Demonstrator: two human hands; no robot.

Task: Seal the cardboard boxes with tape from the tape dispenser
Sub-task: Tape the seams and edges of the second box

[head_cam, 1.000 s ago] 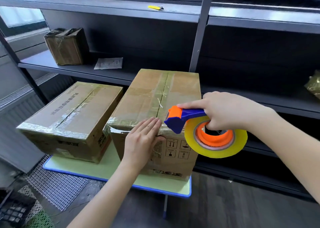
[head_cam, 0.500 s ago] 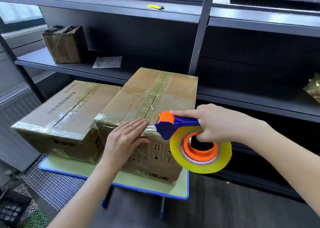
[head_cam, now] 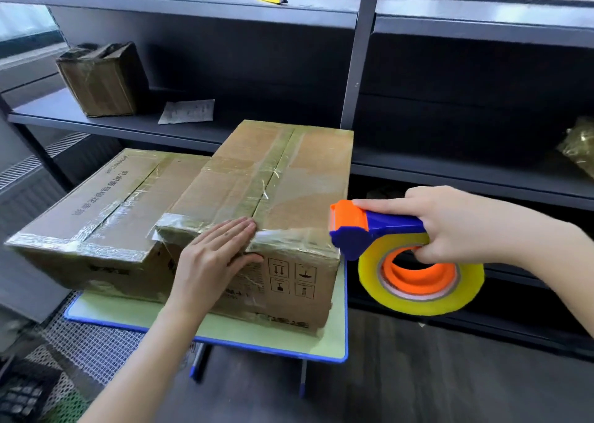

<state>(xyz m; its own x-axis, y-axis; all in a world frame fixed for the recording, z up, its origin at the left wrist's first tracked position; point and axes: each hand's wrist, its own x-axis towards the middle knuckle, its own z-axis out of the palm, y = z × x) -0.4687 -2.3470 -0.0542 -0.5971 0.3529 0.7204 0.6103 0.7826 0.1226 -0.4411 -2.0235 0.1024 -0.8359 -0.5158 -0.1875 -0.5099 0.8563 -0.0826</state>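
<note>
Two taped cardboard boxes stand on a small green table (head_cam: 225, 332). The right box (head_cam: 283, 184) has tape along its top seam and near top edge. The left box (head_cam: 96, 217) lies lower beside it. My left hand (head_cam: 215, 255) lies flat on the right box's near top edge, fingers on the tape, holding nothing. My right hand (head_cam: 450, 223) grips the blue and orange tape dispenser (head_cam: 369, 229) with its yellow roll (head_cam: 421, 274), held at the box's near right corner; whether it touches the box I cannot tell.
Dark metal shelving (head_cam: 353, 69) stands behind the table. A small wrapped box (head_cam: 99, 78) and a paper slip (head_cam: 186, 111) lie on the middle shelf, a yellow cutter (head_cam: 271, 0) on the upper one. A wrapped bundle (head_cam: 578, 149) sits far right. White mesh (head_cam: 90, 345) lies on the floor.
My right hand has carried the dispenser rightwards along the box's near top edge to its right corner. My left hand stays pressed on that edge.
</note>
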